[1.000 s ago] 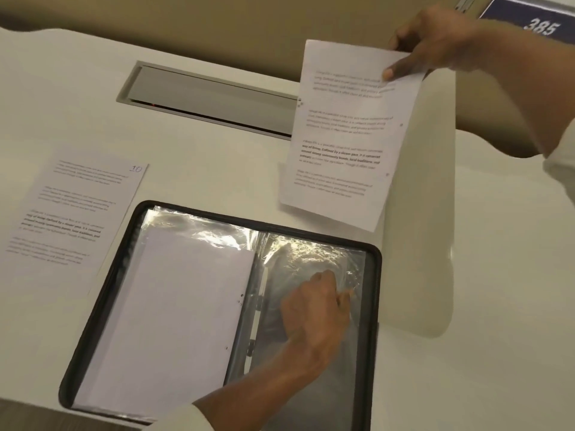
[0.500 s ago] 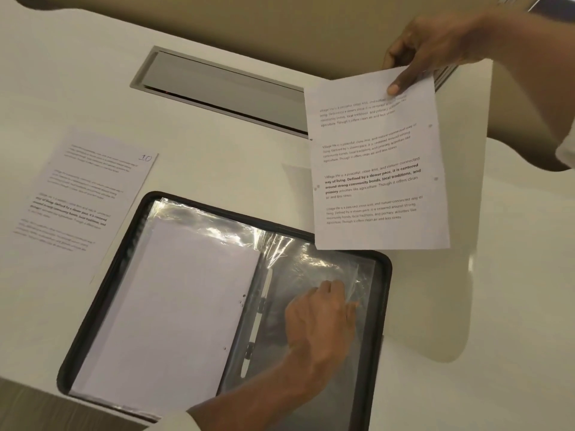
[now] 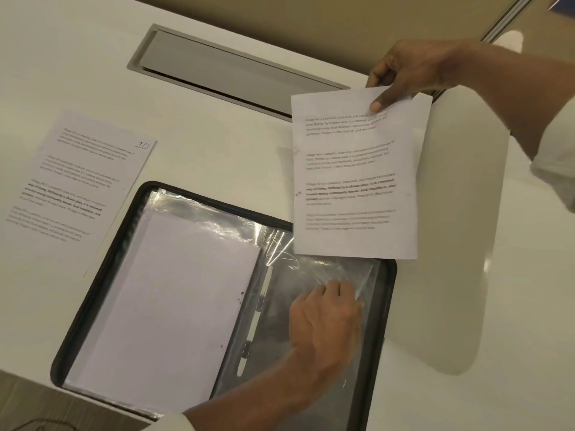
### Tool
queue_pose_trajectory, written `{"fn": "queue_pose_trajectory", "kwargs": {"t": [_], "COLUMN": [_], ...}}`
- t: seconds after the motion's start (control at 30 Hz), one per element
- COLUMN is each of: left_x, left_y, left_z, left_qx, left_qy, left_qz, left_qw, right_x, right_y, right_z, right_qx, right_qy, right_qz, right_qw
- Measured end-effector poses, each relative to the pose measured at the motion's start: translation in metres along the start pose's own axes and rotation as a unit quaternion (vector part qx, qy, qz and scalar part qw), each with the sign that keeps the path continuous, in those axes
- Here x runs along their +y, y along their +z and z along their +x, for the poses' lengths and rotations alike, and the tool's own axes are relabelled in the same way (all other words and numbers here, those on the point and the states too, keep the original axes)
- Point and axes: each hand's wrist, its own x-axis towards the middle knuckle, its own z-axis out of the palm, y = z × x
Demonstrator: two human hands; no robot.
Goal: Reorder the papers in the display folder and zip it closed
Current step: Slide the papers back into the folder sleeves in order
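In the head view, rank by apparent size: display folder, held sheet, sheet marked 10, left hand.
1. Display folder.
2. Held sheet and sheet marked 10: look alike; the held one is nearer the camera, so unranked.
3. Left hand.

Bare left hand (image 3: 323,318), right hand (image 3: 413,66); white sleeves (image 3: 557,144) pushed up forearms.

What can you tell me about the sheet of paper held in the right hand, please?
The sheet is thin white paper printed with four blocks of grey text, the third partly bold; the words are blurred. It looks flat and uncreased. The right hand pinches its top edge. Its lower edge overlaps the far right corner of the open folder in view; whether they touch is unclear.
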Motion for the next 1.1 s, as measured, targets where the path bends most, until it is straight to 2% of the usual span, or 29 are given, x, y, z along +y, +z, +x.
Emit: {"fn": "queue_pose_trajectory", "kwargs": {"t": [0.03, 0.07, 0.13, 0.33, 0.4, 0.5, 0.6, 0.73, 0.87, 0.93, 1.0, 1.1], "left_x": [0.000, 0.000, -0.001, -0.001, -0.001, -0.001, -0.007, -0.035, -0.093, -0.126, -0.149, -0.162], "left_y": [0.000, 0.001, 0.003, 0.005, 0.007, 0.007, -0.003, -0.033, -0.045, -0.042, -0.041, -0.045], "left_z": [0.000, 0.000, 0.000, 0.005, 0.007, 0.009, 0.020, 0.056, 0.112, 0.143, 0.172, 0.199], "left_qx": [0.006, 0.010, 0.013, 0.025, 0.042, 0.045, 0.024, -0.039, 0.102, 0.077, 0.017, -0.031], "left_qy": [0.003, 0.005, 0.007, 0.011, 0.013, -0.012, -0.055, -0.149, -0.210, -0.228, -0.249, -0.278], "left_qz": [-0.002, -0.002, -0.001, 0.003, 0.000, -0.023, -0.049, -0.097, -0.162, -0.166, -0.184, -0.273], "left_qw": [1.000, 1.000, 1.000, 1.000, 0.999, 0.999, 0.997, 0.983, 0.959, 0.956, 0.951, 0.920], "right_x": [-0.021, -0.022, -0.032, -0.031, -0.030, -0.029, -0.022, -0.014, -0.015, -0.018, -0.022, -0.027], "right_y": [0.005, 0.006, 0.021, 0.049, 0.054, 0.065, 0.079, 0.096, 0.109, 0.116, 0.120, 0.124], "right_z": [0.009, 0.013, 0.019, 0.024, 0.020, 0.012, 0.005, -0.007, -0.017, -0.021, -0.025, -0.031], "right_qx": [-0.023, 0.008, 0.005, 0.049, 0.078, 0.111, 0.139, 0.156, 0.158, 0.157, 0.161, 0.173], "right_qy": [0.046, 0.019, 0.035, 0.039, 0.070, 0.127, 0.190, 0.266, 0.282, 0.292, 0.303, 0.308], "right_qz": [0.002, 0.002, 0.002, 0.103, 0.149, 0.225, 0.310, 0.386, 0.423, 0.425, 0.435, 0.469], "right_qw": [0.999, 1.000, 0.999, 0.993, 0.983, 0.960, 0.921, 0.869, 0.846, 0.842, 0.833, 0.810]}}
